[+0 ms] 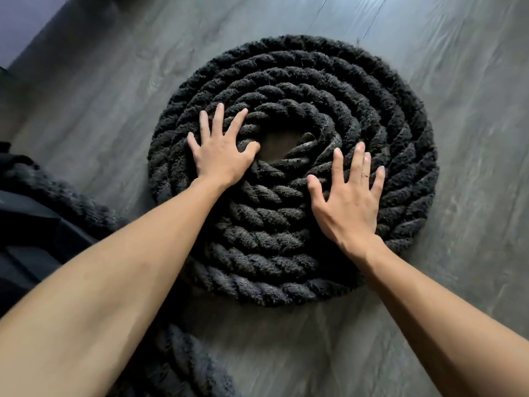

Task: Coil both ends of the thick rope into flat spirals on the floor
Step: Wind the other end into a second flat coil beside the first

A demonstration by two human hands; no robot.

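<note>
Now pressing down on the thick rope (292, 81) with both hands, palms to the coils. Wound into a flat spiral (400, 144) of several turns on the grey floor (458, 67), filling the middle of the view, with a small bare gap left at the centre. With the left hand (220, 156), spreading straight fingers over the inner turns just left of that gap, thumb tip set against the innermost turn at the gap's edge; closing round nothing. With the right hand (347, 207), lying flat on the turns right of and below the centre, fingers straight and fanned apart, likewise grasping nothing. Running on from the spiral's lower left as a loose length (183, 365), passing beneath the left forearm (114, 267) and off the bottom edge. Beside a dark bulk (25, 224) at far left, too dim to identify.
</note>
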